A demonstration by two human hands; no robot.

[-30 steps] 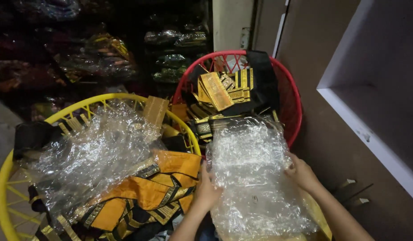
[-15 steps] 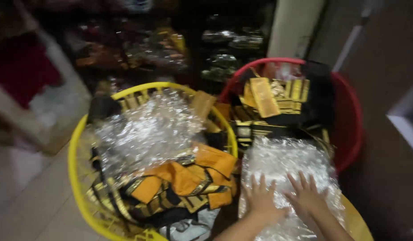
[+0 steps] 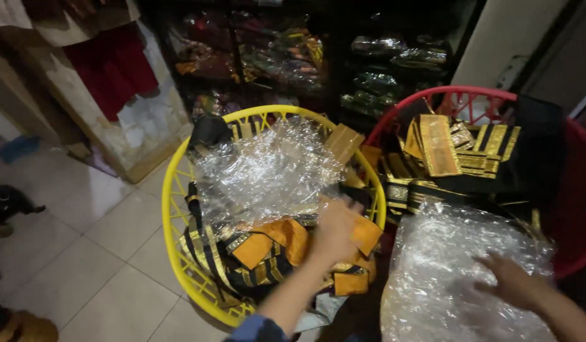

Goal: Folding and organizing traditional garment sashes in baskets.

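My left hand (image 3: 334, 231) reaches into the yellow basket (image 3: 172, 190) and rests on the orange and black folded cloth (image 3: 267, 250) there, fingers curled on its edge. A crinkled clear plastic sheet (image 3: 267, 171) lies over the rest of that basket. My right hand (image 3: 511, 278) lies flat, fingers spread, on a clear plastic-wrapped bundle (image 3: 451, 278) in front of me. Behind the bundle stands a red basket (image 3: 575, 209) filled with black and gold folded cloths (image 3: 451, 158).
Dark shelves (image 3: 293, 50) with wrapped fabric packets stand behind the baskets. A red cloth (image 3: 109, 60) hangs on a worn wall at the left. Pale floor tiles (image 3: 84, 253) lie left of the yellow basket, with dark objects (image 3: 5, 202) at the far left edge.
The view swung left. My left hand left the plastic-wrapped bundle and moved into the yellow basket onto the orange cloth. My right hand stayed on the bundle.
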